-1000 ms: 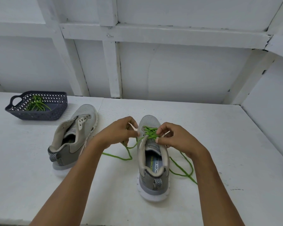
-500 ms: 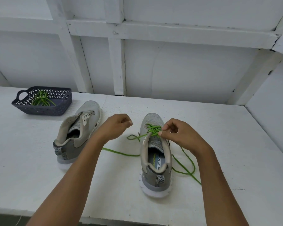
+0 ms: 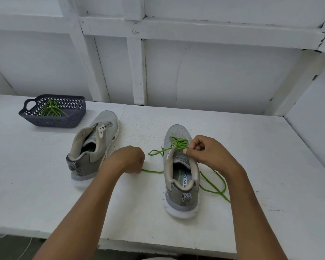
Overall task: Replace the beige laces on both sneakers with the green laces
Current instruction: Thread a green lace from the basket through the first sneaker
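**Two hands on one green lace at the right-side sneaker**

Far out beyond the left hand's outer side, a dark blue perforated plastic basket (image 3: 51,123) with loop handles sits on the white painted table (image 3: 251,147). A bundled green lace (image 3: 52,110) lies coiled inside the basket. Between the basket and the left hand stands a grey mesh sneaker (image 3: 94,147) with beige lining and a white sole, its toe pointing away and its tongue lifted. The left wrist overlaps the edge of its sole in this view; whether they touch cannot be told.

The left hand (image 3: 128,159) is down at the table with its fingers curled into a fist. A thin, bright green lace (image 3: 152,171) comes out from under the fist's inner side and runs along the table toward the other shoe. The fingers hide the exact grip, but the hand looks closed around that end.

Well apart from the left hand, toward the right hand, stands the second grey sneaker (image 3: 178,177), heel toward the person. The green lace crosses in a few rows over its eyelets nearest the toe. A slack loop hangs off the side facing the left hand.

The right hand (image 3: 208,154) sits over the far side of the second grey sneaker's tongue. Its thumb and forefinger pinch the green lace at the rearmost threaded row, and the other fingers are curled. Under the right wrist and forearm, the lace's other length lies in a loose curve on the table beside the heel.
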### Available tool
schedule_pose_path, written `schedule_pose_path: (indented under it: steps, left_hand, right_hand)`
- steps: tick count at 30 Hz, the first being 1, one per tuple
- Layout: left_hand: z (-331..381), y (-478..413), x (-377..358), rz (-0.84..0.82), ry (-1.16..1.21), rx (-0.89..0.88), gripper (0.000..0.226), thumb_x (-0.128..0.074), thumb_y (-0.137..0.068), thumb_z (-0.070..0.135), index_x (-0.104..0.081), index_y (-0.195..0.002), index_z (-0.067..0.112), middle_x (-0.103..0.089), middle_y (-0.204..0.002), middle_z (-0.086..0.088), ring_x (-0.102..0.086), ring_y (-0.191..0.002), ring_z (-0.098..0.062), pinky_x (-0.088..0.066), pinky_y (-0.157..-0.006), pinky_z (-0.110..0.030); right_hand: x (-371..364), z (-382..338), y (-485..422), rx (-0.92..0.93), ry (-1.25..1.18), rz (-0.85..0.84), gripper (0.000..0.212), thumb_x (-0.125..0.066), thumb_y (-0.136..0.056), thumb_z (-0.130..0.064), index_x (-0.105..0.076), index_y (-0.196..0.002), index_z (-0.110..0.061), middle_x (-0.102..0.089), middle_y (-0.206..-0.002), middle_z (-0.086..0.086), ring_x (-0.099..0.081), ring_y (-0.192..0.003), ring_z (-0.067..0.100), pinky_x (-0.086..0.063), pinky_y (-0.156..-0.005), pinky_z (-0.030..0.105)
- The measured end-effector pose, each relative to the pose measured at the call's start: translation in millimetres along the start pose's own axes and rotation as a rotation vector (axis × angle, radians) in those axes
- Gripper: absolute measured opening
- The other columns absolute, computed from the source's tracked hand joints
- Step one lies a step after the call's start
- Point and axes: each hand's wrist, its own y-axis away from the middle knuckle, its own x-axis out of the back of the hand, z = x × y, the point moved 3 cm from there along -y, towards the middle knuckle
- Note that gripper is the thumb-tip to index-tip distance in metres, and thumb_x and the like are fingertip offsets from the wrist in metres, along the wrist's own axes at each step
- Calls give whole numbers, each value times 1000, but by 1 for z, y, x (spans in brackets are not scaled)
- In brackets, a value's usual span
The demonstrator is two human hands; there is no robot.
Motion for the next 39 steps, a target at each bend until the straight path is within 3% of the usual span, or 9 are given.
schedule_pose_path:
  steps: [4, 7, 11, 16, 19, 23, 26, 33, 39]
  left_hand:
    - [4, 4, 7, 119, 59, -37, 15, -51, -92, 16, -66, -96, 18, -63, -102, 1, -59, -91, -20, -46, -69, -29]
    - [8, 11, 20, 162, 536, -60, 7, -54, -93, 14, -60, -94, 17, -71, -90, 2, -65, -83, -18, -51, -74, -37]
    - [16, 29, 42, 185, 1019, -138, 20, -54, -92, 2, -56, -104, 18, -74, -77, -9, -57, -58, -17, -48, -57, -31]
    - [29, 41, 59, 190, 1528, -224, 23, -43, -93, -7, -65, -97, 1, -74, -97, -20, -72, -79, -28, -58, -70, -33]
    - [39, 42, 62, 304, 1394, -265, 25, -49, -91, -9, -66, -104, 2, -76, -102, -10, -73, -94, -25, -59, -85, -36]
    - [47, 40, 66, 493, 1154, -222, 14, -63, -90, 2, -70, -92, 14, -78, -86, 0, -74, -84, -15, -58, -83, -38]
    - [48, 39, 72, 567, 1061, -184, 12, -67, -87, 8, -71, -83, 18, -76, -75, 3, -73, -73, -11, -55, -74, -32]
    - [54, 42, 83, 761, 471, -196, 9, -68, -89, 25, -75, -92, 27, -62, -80, 13, -55, -75, -8, -39, -67, -26]
    - [54, 34, 90, 637, 502, -308, 7, -66, -86, 16, -71, -88, 21, -66, -87, 9, -60, -83, -8, -49, -76, -28]
  right_hand:
    - [1, -4, 7, 23, -45, 74, 15, -74, -84, -31, -63, -81, -21, -58, -74, -5, -53, -68, 7, -51, -69, 31]
    - [2, -13, 10, 71, -71, 184, 15, -71, -88, -30, -62, -80, -22, -56, -70, -13, -48, -60, -2, -40, -58, 11]
    - [-1, -29, 16, 122, -110, 155, 17, -69, -90, -30, -63, -77, -21, -56, -63, -17, -48, -57, -2, -39, -56, 11]
    - [-11, -49, 26, 89, -170, -41, 29, -62, -90, -50, -68, -84, -22, -74, -83, -9, -60, -67, -3, -46, -71, 20]
    - [-20, -59, 29, 66, -167, -137, 45, -53, -86, -64, -69, -96, -23, -75, -91, -10, -62, -70, 0, -45, -67, 20]
    - [-25, -58, 27, 92, -109, -118, 14, -55, -99, -32, -64, -93, -22, -74, -88, -8, -66, -74, 5, -52, -71, 24]
    - [-21, -55, 24, 74, -101, -74, 13, -57, -97, -35, -62, -94, -24, -72, -95, -5, -63, -73, 7, -48, -63, 18]
    - [-11, -60, 19, 31, -688, -185, 61, -20, -105, -46, -64, -93, -5, -71, -88, 25, -56, -56, 25, -38, -46, 27]
    - [2, -51, 13, 103, -432, -100, 27, -48, -103, -20, -65, -88, -8, -64, -67, 8, -49, -53, 18, -36, -46, 23]
